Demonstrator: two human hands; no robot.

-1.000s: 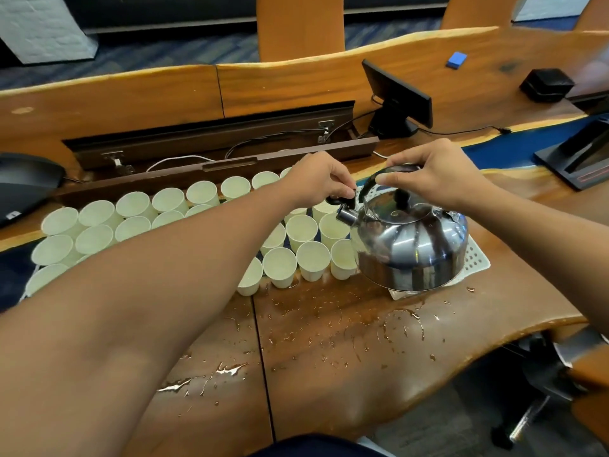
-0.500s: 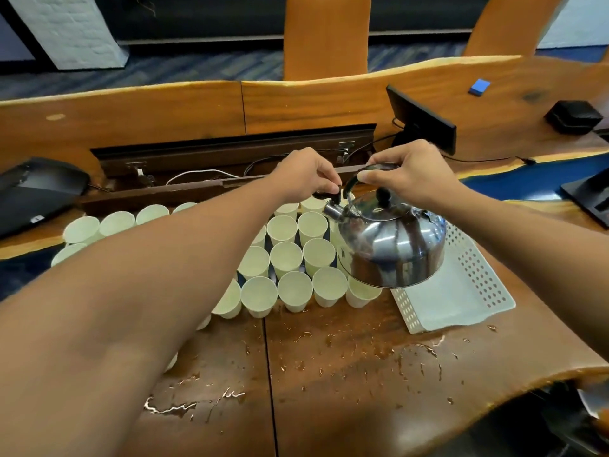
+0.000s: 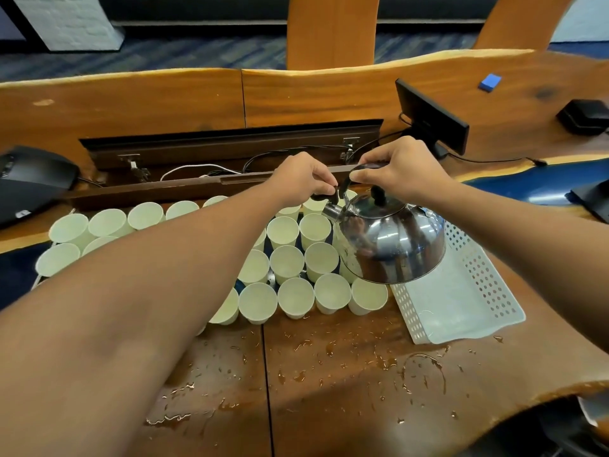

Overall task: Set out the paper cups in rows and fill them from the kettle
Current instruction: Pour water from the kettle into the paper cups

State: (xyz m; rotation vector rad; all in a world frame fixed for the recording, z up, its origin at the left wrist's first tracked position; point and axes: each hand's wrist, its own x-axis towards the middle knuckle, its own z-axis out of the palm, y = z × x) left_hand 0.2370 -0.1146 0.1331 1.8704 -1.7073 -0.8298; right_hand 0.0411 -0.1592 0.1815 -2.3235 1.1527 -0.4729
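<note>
the right hand [image 3: 400, 166] curls round the black handle and holds the kettle [image 3: 390, 240] up over the right end of the paper cups [image 3: 286, 260] on the bench [image 3: 329, 374]. the left hand [image 3: 301, 178] pinches the spout cap [image 3: 324, 195], so the spout points left at the far cups. since a moment ago the kettle has come further over the cups, off the white tray [image 3: 461, 298].
</note>
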